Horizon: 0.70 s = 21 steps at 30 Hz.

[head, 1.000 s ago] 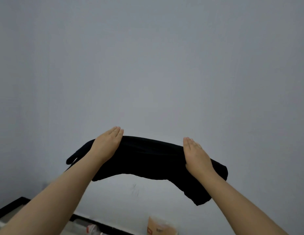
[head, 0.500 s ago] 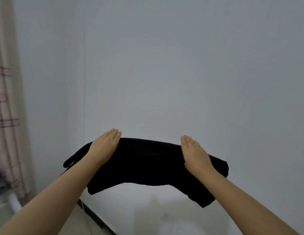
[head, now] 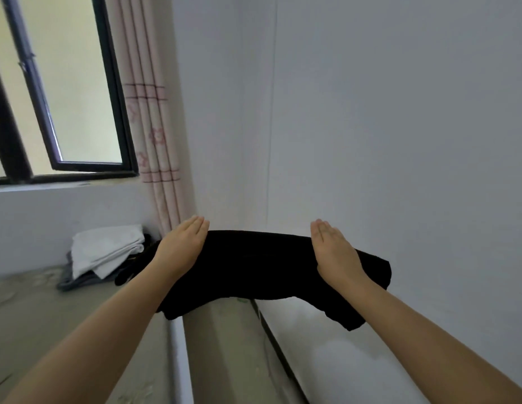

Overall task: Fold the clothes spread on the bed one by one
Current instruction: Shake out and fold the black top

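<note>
Left hand (head: pixel 182 247) lies flat on top of a black garment (head: pixel 254 269), fingers straight and together, palm down; thumb not visible, so whether it hooks under the cloth cannot be told. Right hand (head: pixel 334 252) the same: flat, fingers straight and pressed together, laid on the top fold nearer the garment's right end. Both forearms bare, reaching forward from the bottom corners.

Garment is folded into a thick band and carried in the air between the two hands, sagging a little in the middle. Its left end pokes out past the left wrist; its right end droops lower, one corner hanging below the right forearm.

Behind and left of the left hand: a stack of folded clothes (head: pixel 105 252), white piece on top, grey and dark pieces beneath, sitting on the bed (head: pixel 50 310) close to the wall under the window. The garment's left end overlaps the stack's right edge from this angle and hides part of it.

Further out: dark-framed window (head: pixel 64 91) upper left, a pale curtain (head: pixel 150 126) with pink flowers and lines hanging in the corner, plain white wall (head: pixel 399 126) filling the right. Below the garment, the bed's edge and a narrow gap along the wall.
</note>
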Tool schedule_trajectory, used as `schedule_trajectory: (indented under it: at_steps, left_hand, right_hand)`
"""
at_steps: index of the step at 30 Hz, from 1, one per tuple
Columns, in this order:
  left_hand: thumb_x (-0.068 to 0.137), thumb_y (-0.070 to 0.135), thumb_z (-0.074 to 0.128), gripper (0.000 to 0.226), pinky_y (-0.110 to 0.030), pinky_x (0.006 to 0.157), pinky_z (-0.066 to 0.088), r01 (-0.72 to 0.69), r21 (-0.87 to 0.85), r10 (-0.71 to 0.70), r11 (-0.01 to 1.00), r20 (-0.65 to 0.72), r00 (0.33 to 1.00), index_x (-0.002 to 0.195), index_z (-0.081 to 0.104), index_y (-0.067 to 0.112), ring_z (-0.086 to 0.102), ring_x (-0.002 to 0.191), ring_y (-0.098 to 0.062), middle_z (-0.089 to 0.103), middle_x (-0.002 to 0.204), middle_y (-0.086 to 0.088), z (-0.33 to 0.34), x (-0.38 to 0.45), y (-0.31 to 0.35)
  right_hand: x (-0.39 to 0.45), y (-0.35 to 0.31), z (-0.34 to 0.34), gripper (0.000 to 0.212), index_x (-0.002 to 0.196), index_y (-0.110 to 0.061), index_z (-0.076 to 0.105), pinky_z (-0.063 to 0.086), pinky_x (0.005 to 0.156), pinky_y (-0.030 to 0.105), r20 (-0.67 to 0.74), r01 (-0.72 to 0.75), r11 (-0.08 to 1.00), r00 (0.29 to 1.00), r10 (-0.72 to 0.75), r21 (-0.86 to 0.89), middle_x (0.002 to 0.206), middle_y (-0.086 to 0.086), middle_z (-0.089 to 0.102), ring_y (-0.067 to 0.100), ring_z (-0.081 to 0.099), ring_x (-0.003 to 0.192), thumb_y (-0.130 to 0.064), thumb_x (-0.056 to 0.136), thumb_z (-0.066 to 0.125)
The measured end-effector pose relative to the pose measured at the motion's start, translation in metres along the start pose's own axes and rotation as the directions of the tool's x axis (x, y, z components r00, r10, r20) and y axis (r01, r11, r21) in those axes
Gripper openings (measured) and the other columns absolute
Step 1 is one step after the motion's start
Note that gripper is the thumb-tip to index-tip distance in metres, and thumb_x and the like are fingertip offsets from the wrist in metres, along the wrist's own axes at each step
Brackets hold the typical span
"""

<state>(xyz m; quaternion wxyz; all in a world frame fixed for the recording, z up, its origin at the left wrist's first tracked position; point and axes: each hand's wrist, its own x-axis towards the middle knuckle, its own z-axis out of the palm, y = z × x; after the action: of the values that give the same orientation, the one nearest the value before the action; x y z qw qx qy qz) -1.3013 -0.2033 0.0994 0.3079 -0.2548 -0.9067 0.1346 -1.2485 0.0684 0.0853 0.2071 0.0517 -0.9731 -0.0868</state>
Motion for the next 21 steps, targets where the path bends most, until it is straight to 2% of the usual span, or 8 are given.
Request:
schedule_trajectory:
  at_steps: [2,5,8,11,13,15,17,21]
  left_hand:
    - [0.018,-0.015,0.086,0.064,-0.045,0.044,0.051,0.044,0.035,-0.045,0.998,0.047,0.998,0.080,0.067,-0.016,0.068,0.066,-0.040,0.068,0.078,-0.029,0.019,0.007,-0.024]
    - [0.034,-0.021,0.080,0.057,-0.054,0.053,0.051,0.095,0.049,-0.100,0.994,0.118,0.988,0.089,0.062,-0.022,0.064,0.076,-0.049,0.064,0.087,-0.036,0.041,0.018,-0.054]
    - [0.020,-0.015,0.086,0.064,-0.047,0.046,0.051,0.116,0.079,-0.126,0.990,0.140,0.982,0.080,0.065,-0.019,0.067,0.066,-0.042,0.067,0.077,-0.031,0.072,0.031,-0.081]
    - [0.017,-0.011,0.087,0.066,-0.040,0.051,0.053,0.153,0.106,-0.170,0.983,0.180,0.969,0.079,0.066,-0.017,0.068,0.068,-0.038,0.068,0.076,-0.028,0.110,0.047,-0.107]
    - [0.053,-0.010,0.080,0.062,-0.037,0.080,0.052,0.251,0.140,-0.278,0.958,0.236,0.931,0.109,0.054,-0.020,0.061,0.101,-0.041,0.059,0.109,-0.036,0.137,0.060,-0.120]
    - [0.092,0.003,0.044,0.056,-0.027,0.111,0.021,0.321,0.184,-0.361,0.929,0.264,0.894,0.141,0.017,-0.007,0.025,0.138,-0.028,0.022,0.148,-0.022,0.171,0.074,-0.146]
    - [0.098,0.010,0.028,0.053,-0.024,0.113,0.007,0.402,0.202,-0.448,0.893,0.339,0.827,0.145,0.003,0.003,0.009,0.142,-0.019,0.007,0.154,-0.012,0.194,0.093,-0.171]
    - [0.099,0.011,0.028,0.053,-0.023,0.112,0.007,0.453,0.306,-0.539,0.837,0.326,0.776,0.145,0.003,0.005,0.008,0.142,-0.017,0.007,0.155,-0.009,0.236,0.122,-0.217]
  right_hand:
    - [0.039,-0.011,0.019,0.060,0.143,0.004,-0.002,0.001,0.116,0.034,0.010,0.052,0.998,0.999,-0.052,0.031,0.153,0.021,0.001,0.027,0.006,0.143,0.006,0.090,0.026]
    - [0.093,-0.027,0.043,0.059,0.144,0.004,-0.001,0.002,0.116,0.033,-0.002,0.116,0.991,0.993,-0.116,0.074,0.153,0.021,0.003,0.027,0.007,0.143,0.006,0.091,0.025]
    - [0.144,-0.043,0.073,0.061,0.144,0.003,-0.001,0.002,0.116,0.032,-0.005,0.189,0.975,0.982,-0.190,0.112,0.153,0.021,0.003,0.026,0.007,0.143,0.007,0.090,0.027]
    - [0.195,-0.056,0.104,0.063,0.144,0.004,-0.002,0.002,0.116,0.032,-0.016,0.254,0.958,0.967,-0.254,0.136,0.153,0.021,0.002,0.026,0.007,0.143,0.008,0.088,0.027]
    - [0.232,-0.063,0.125,0.062,0.144,0.004,-0.002,0.002,0.116,0.031,-0.020,0.307,0.940,0.951,-0.307,0.148,0.153,0.020,0.002,0.026,0.007,0.143,0.008,0.088,0.027]
    - [0.281,-0.071,0.149,0.062,0.144,0.003,-0.002,0.001,0.116,0.030,-0.053,0.366,0.916,0.931,-0.362,0.164,0.154,0.020,0.002,0.025,0.007,0.143,0.007,0.089,0.027]
    - [0.331,-0.083,0.169,0.061,0.144,0.003,-0.001,0.002,0.116,0.029,-0.059,0.410,0.893,0.912,-0.406,0.185,0.154,0.019,0.003,0.025,0.008,0.143,0.006,0.089,0.027]
    - [0.420,-0.112,0.203,0.060,0.144,0.003,-0.001,0.002,0.116,0.031,-0.074,0.480,0.850,0.876,-0.477,0.218,0.153,0.020,0.003,0.026,0.008,0.143,0.003,0.091,0.028]
